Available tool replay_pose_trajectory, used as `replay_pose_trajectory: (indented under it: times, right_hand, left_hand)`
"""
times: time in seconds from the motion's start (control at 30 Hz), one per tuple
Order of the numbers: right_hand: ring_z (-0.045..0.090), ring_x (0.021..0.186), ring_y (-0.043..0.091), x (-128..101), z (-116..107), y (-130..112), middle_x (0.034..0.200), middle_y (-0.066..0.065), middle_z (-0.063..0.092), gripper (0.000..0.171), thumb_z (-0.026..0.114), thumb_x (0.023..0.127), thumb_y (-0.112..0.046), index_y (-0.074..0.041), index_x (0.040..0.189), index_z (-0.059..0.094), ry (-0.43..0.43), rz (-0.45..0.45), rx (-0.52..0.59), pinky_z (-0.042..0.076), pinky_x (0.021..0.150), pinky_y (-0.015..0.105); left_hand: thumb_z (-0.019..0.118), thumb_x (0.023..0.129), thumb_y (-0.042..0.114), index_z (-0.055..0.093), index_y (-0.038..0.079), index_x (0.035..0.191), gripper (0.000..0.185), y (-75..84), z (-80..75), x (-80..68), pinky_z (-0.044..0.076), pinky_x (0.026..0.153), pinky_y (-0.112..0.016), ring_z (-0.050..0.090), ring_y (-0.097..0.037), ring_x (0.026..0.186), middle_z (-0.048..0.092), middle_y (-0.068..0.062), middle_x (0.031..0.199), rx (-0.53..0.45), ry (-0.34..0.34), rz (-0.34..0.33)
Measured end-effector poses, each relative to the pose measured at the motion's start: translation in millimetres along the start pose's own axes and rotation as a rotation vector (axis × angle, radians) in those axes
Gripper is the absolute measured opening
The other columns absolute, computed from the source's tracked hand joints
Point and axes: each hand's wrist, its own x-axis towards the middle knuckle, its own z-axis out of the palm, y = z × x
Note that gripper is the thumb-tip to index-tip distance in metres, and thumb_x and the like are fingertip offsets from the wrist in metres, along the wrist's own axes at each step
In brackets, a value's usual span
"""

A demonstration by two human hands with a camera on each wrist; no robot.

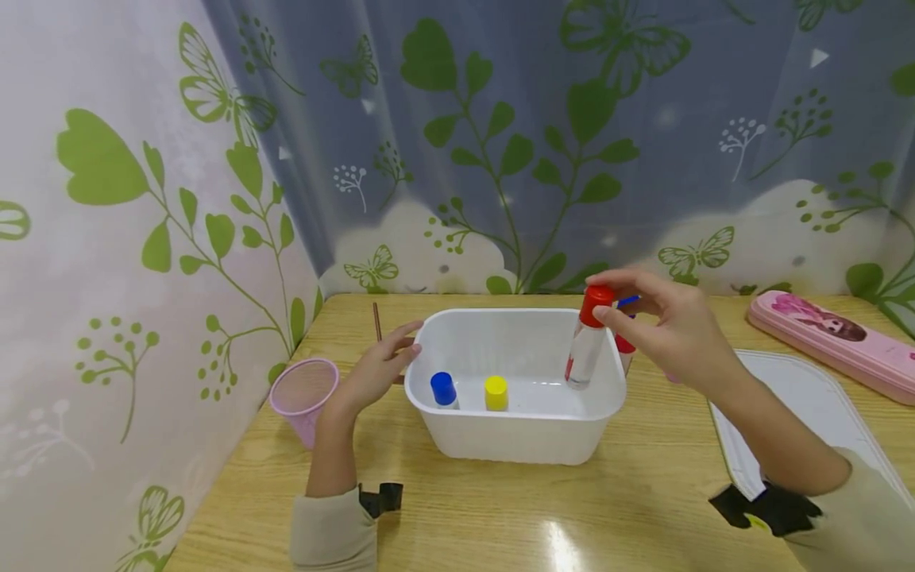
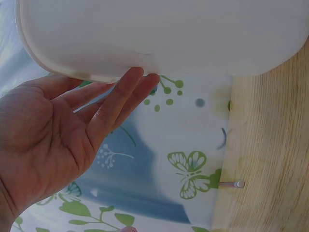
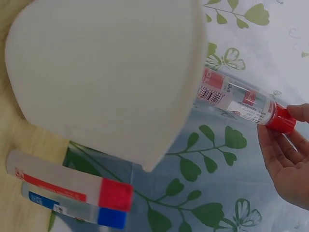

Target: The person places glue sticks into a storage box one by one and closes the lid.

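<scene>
Nearest to me I see the front of the wooden bench (image 1: 500, 516), bare and shiny, with free room for both forearms.

A little farther stands the white tub (image 1: 515, 433). Inside it 2 bottles are already upright near the front wall: one with a blue cap (image 1: 443, 389) and one with a yellow cap (image 1: 496, 392). My left hand (image 1: 375, 369) lies flat against the left outer wall of the tub; the fingers are straight and only touch it, they hold nothing. The left wrist view confirms this, with the fingertips (image 2: 137, 79) on the tub's rim.

My right hand (image 1: 665, 330) pinches the red cap of a clear bottle (image 1: 588, 345) between thumb and fingers. This bottle hangs tilted, its lower end inside the tub at the right side, and I cannot tell if it touches the floor yet. So I judge that 2 bottles are placed and the 3rd is almost in.

Behind the right wall, 2 more bottles (image 3: 72, 195) lie side by side on the bench, one with a red cap, one with a blue cap; these I judge still to be done.

For moving, the tub rim at the right is close under the held bottle. To the left stands a pink cup (image 1: 303, 393) near the bench edge, to the right a white tray (image 1: 808, 397), and farther a pink case (image 1: 832, 338). The curtain (image 1: 543, 143) closes the back.
</scene>
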Motion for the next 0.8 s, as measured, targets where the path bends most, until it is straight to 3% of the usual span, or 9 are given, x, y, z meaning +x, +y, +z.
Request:
replay_pose_trajectory:
  times: [0.27, 0.8]
  right_hand:
    - [0.064, 0.074, 0.012, -8.9, 20.5, 14.3, 0.096, 0.004, 0.065, 0.028, 0.068, 0.081, 0.0, -0.003, 0.109, 0.063, -0.057, 0.044, 0.006, 0.052, 0.065, 0.021]
    - [0.062, 0.084, 0.017, -30.9, 50.0, 40.4, 0.104, 0.003, 0.063, 0.028, 0.066, 0.086, -0.013, -0.007, 0.113, 0.061, -0.21, 0.185, 0.066, 0.052, 0.072, 0.026]
  left_hand:
    - [0.041, 0.1, 0.021, 0.028, 0.01, 0.144, 0.047, 0.4, -0.2, 0.0, 0.048, 0.083, -0.044, 0.049, -0.036, 0.112, 0.039, -0.024, 0.134, -0.001, 0.004, 0.003]
    - [0.041, 0.1, 0.021, 0.028, 0.011, 0.144, 0.047, 1.4, -0.2, -1.0, 0.048, 0.083, -0.046, 0.05, -0.035, 0.111, 0.04, -0.023, 0.134, -0.002, 0.001, 0.001]
